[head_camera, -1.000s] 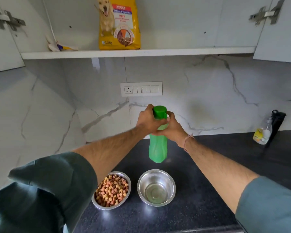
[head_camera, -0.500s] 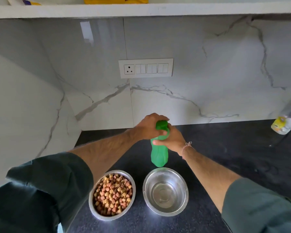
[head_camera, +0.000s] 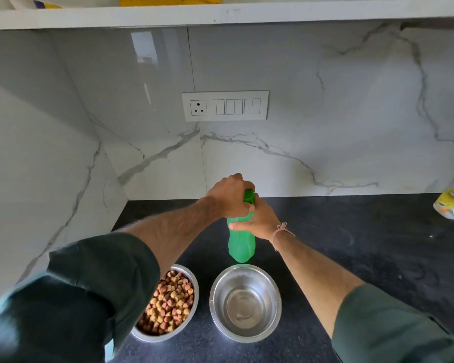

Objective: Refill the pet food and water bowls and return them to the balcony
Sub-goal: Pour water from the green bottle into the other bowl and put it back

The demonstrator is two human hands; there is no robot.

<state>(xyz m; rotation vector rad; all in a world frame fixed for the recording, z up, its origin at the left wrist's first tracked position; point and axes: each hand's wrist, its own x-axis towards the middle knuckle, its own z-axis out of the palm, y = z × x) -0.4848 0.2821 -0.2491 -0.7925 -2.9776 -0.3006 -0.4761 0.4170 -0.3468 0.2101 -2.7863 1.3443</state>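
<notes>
A green plastic bottle [head_camera: 241,244] stands upright on the black counter [head_camera: 351,258], just behind the two steel bowls. My left hand [head_camera: 228,196] is closed over its green cap [head_camera: 249,197] from above. My right hand [head_camera: 260,218] grips the bottle's neck and shoulder from the right. The left bowl [head_camera: 192,277] is full of brown and orange kibble and is partly hidden by my left sleeve. The right bowl [head_camera: 245,302] holds some clear water at its bottom.
A small clear bottle with a yellow label [head_camera: 452,203] lies at the counter's far right. A white switch panel [head_camera: 225,106] is on the marble wall. Overhead, a white shelf [head_camera: 220,13] carries the yellow pet food bag [head_camera: 168,0].
The view has tipped downward, so the shelf and bag slid to the top edge. The bottle has come down onto the counter, with both hands still on it.
</notes>
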